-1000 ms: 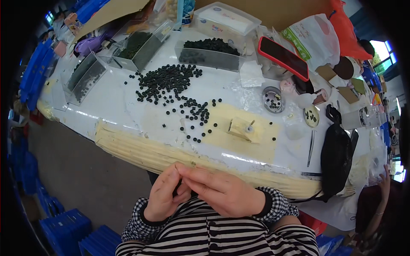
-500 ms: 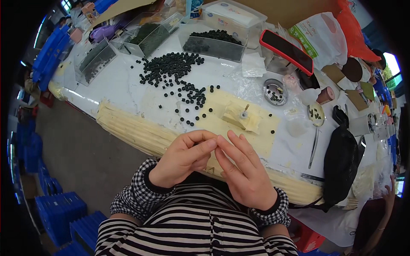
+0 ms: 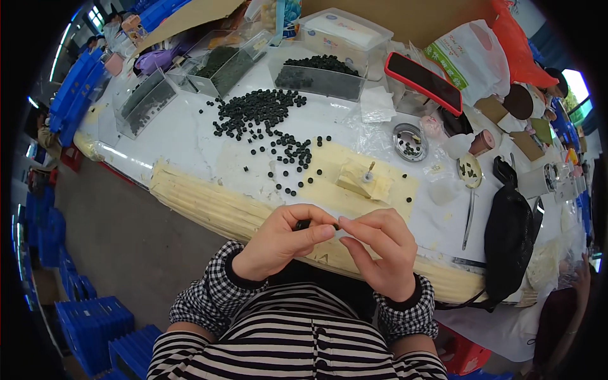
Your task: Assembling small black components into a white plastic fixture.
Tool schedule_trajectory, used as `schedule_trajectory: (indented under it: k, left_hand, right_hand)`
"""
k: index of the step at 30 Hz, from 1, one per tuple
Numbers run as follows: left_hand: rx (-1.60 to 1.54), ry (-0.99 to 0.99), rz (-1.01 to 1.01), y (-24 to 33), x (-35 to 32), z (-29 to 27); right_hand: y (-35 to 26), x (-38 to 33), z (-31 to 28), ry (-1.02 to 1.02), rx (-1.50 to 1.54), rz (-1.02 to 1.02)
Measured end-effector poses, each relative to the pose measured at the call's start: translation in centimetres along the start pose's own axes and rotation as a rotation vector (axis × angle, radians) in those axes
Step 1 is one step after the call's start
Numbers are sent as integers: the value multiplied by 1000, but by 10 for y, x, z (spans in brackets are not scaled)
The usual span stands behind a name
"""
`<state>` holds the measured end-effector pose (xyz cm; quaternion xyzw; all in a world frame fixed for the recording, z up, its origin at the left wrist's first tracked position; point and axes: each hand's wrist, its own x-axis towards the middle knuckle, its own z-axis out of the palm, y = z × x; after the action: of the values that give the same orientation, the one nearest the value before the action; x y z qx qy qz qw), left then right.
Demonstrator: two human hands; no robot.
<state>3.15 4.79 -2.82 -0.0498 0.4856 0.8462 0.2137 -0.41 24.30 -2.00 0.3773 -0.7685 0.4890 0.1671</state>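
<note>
My left hand (image 3: pixel 278 237) is closed, its thumb and forefinger pinching a small dark round piece (image 3: pixel 336 227) at the fingertips. Another black bit (image 3: pixel 302 225) shows between its curled fingers; its kind is hidden. My right hand (image 3: pixel 386 250) faces it, the forefinger at the pinched piece and the thumb held apart below. Both hands are above the table's padded front edge (image 3: pixel 209 199). Beyond them lies a loose heap of small black round pieces (image 3: pixel 259 107), with several strays nearer me. A pale yellow block (image 3: pixel 364 183) with a short upright metal pin (image 3: pixel 371 167) rests on a yellow sheet (image 3: pixel 399 212).
Clear bins of dark pieces (image 3: pixel 323 85) stand along the back. To the right are a red-cased phone (image 3: pixel 424 82), a round dish (image 3: pixel 410 142), a spoon-like scoop (image 3: pixel 469 171) and a black bag (image 3: pixel 508 240). Blue crates (image 3: pixel 95 323) stand on the floor at left.
My right thumb has parted from its forefinger, and my right hand has shifted slightly right. A dark piece now shows at my left fingertips. The whole view has shifted slightly.
</note>
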Motion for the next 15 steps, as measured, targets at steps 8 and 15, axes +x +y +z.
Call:
schedule_trajectory:
  k: [8,15]
  left_hand:
    - [-12,-122,-62,6,11,-2]
    - [-209,-220,-171,3,22,-5]
  right_hand:
    - [7,-2,1,42,65,112]
    - [6,-3,4,98,42,140]
